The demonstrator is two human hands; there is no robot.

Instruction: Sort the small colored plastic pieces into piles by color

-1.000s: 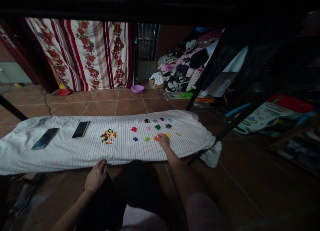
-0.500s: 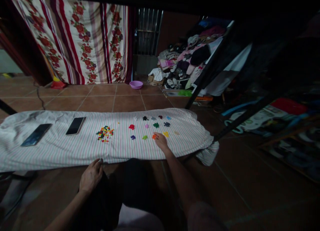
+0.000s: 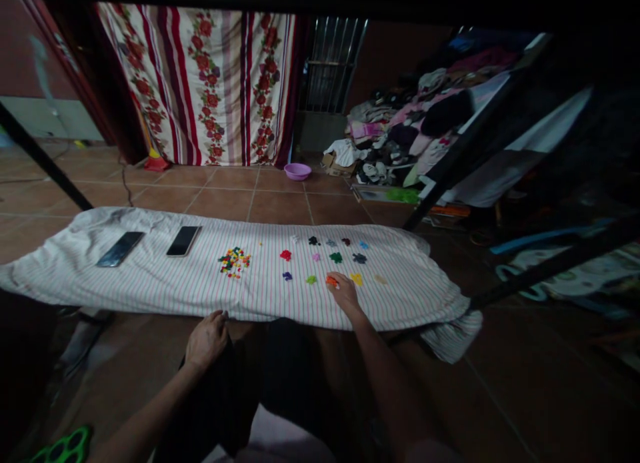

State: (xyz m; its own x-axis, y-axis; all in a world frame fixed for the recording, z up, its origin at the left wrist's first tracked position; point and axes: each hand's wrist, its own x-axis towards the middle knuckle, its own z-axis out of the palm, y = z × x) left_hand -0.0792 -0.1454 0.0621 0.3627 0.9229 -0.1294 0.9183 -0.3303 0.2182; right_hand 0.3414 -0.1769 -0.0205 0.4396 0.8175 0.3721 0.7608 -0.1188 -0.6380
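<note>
My right hand [image 3: 346,293] is down on the striped cloth, its fingertips closed around a small heap of orange pieces [image 3: 331,280], partly hidden by the fingers. Beside it lie a yellow heap [image 3: 356,279] and a light green heap [image 3: 311,279]. Farther back are red pieces [image 3: 285,255], dark green pieces [image 3: 335,257] and several other small heaps, each of one colour. A mixed-colour pile [image 3: 234,262] sits to their left. My left hand [image 3: 207,337] rests at the cloth's front edge with its fingers curled together; what they hold, if anything, is too small to make out.
Two phones [image 3: 120,249] [image 3: 184,241] lie on the left of the cloth-covered table [image 3: 165,283]. Dark metal bars [image 3: 440,176] rise at the table's sides. Beyond, on the tiled floor, are a purple basin [image 3: 298,172] and heaped clothes [image 3: 395,129].
The view has swung left, so everything sits farther right in it. My right hand stays at the orange heap, its fingers now covering more of it. The left hand stays at the edge.
</note>
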